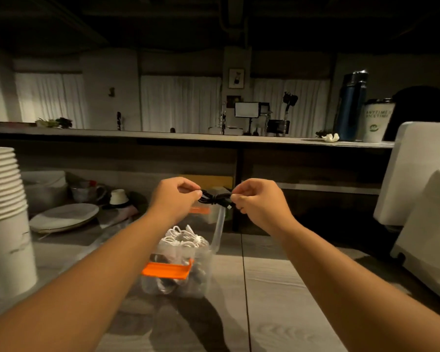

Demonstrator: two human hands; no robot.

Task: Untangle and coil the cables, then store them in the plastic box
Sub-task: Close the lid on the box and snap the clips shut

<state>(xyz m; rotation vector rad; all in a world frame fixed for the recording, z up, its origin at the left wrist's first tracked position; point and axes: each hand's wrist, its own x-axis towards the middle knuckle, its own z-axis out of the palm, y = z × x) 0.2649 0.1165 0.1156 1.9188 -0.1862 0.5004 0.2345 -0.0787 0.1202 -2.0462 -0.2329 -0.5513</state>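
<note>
Black cable (pixel 215 199), coiled, is pinched mid-frame in the grip of left hand (pixel 174 196) and right hand (pixel 259 201); white cables (pixel 186 238) lie in the plastic box (pixel 203 280); stowing this one seems left.

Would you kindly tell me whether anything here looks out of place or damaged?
Nothing looks spilled or broken. The black cable is neatly bundled; the white cables heap near the rim of the box; a crumpled-looking white scrap lies on the far counter.

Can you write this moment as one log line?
left hand: pinches black cable | right hand: same cable | plastic box: white cables inside
</note>
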